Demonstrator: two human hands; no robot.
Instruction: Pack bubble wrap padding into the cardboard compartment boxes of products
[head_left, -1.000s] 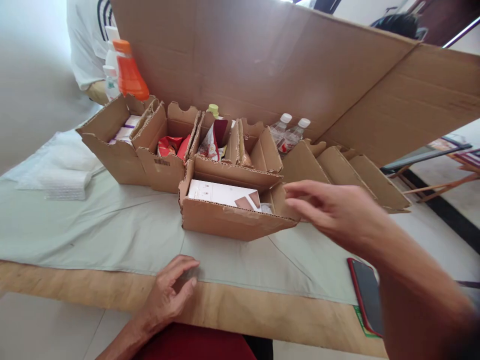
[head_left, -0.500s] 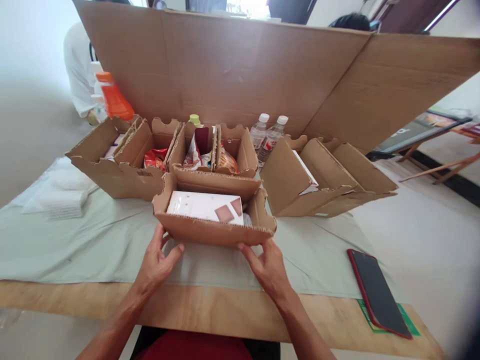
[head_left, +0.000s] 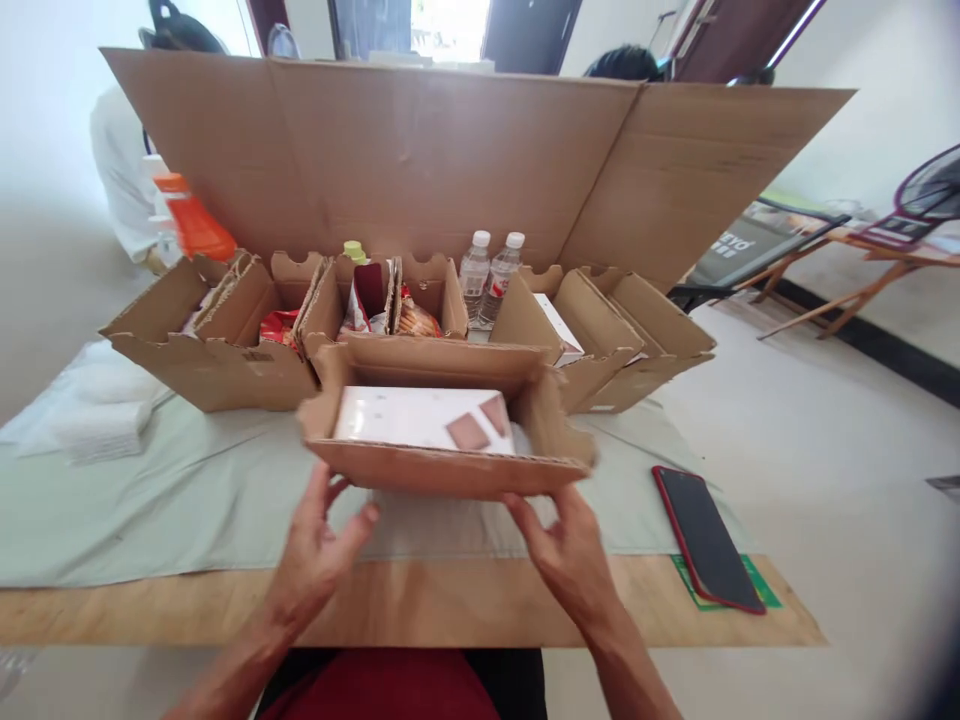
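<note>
Both hands support an open cardboard bin [head_left: 420, 475] from below at its two lower front corners. My left hand [head_left: 319, 560] has its fingers under the left end, the thumb standing off to the side. At the right end, my right hand [head_left: 566, 550] presses its thumb to the lower front edge, its other fingers partly hidden beneath. Inside the bin lies a white box [head_left: 405, 415] with brown squares printed on it. Some clear plastic shows beside that box, too blurred to name.
Behind stand more cardboard bins [head_left: 225, 380] with snack packets, and others at the right [head_left: 600, 375]. Two water bottles [head_left: 474, 275] stand between. An orange bottle [head_left: 193, 220], white foam sheets [head_left: 101, 410], a phone [head_left: 709, 540] and a tall cardboard panel [head_left: 450, 150] surround them. People sit beyond.
The bin looks larger and nearer, its right end shifted rightward with my right hand. My camera view has turned, so the background bins and phone appear further left.
</note>
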